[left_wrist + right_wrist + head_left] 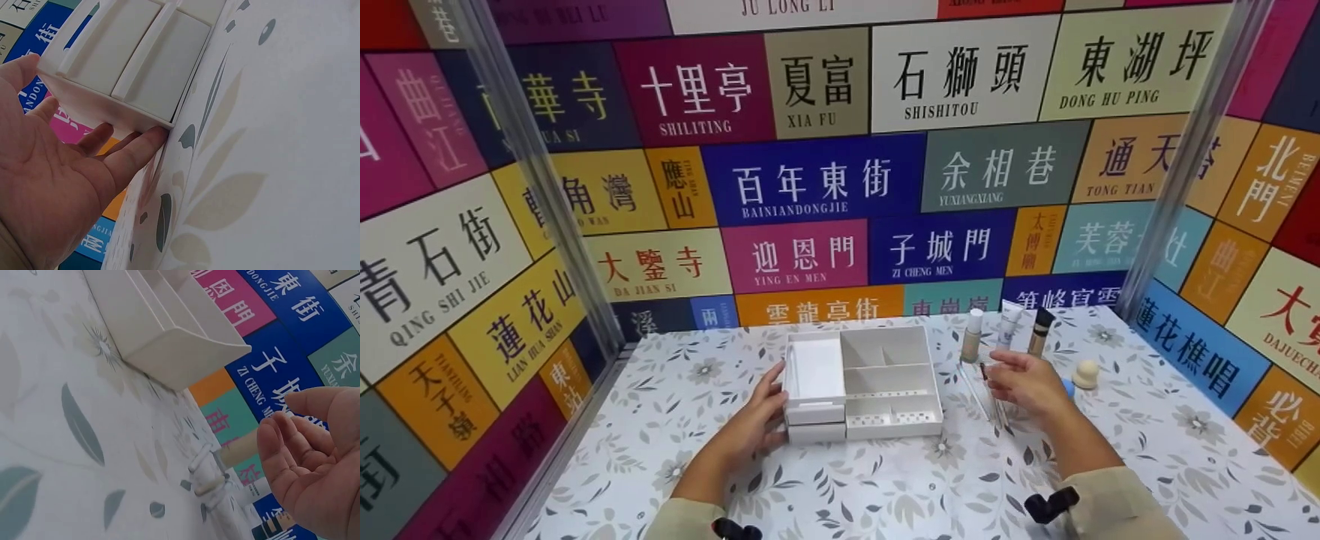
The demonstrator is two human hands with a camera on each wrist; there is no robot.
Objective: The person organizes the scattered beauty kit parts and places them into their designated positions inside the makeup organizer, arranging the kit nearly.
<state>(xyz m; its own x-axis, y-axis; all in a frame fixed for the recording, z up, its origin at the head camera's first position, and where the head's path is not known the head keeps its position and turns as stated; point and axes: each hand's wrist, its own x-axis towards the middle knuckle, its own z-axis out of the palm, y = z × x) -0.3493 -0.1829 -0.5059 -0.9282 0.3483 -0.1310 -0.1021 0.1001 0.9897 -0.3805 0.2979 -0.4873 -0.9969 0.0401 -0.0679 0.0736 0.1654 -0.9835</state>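
Observation:
A white desktop organizer (pixel 892 427) with open compartments and two small drawers stands on the table. My left hand (pixel 757 412) rests its fingers against the organizer's left side. In the left wrist view, extended fingertips touch the side wall and bottom edge beside the drawer fronts (pixel 152 67). My right hand (pixel 1027 384) hovers right of the organizer, over several slender sticks (pixel 975 394), its fingers loosely bent. In the right wrist view nothing shows between the fingers of that hand (pixel 315 461), and the organizer's sloping side wall (pixel 180 354) is apart from it.
Behind my right hand stand a beige bottle with a white cap (pixel 972 337), a white tube (pixel 1009 322) and a black-capped bottle (pixel 1040 334). A cream gourd-shaped sponge (pixel 1085 375) sits right, beside a partly hidden blue item (pixel 1068 387). Patterned panels enclose the floral-covered table (pixel 885 495).

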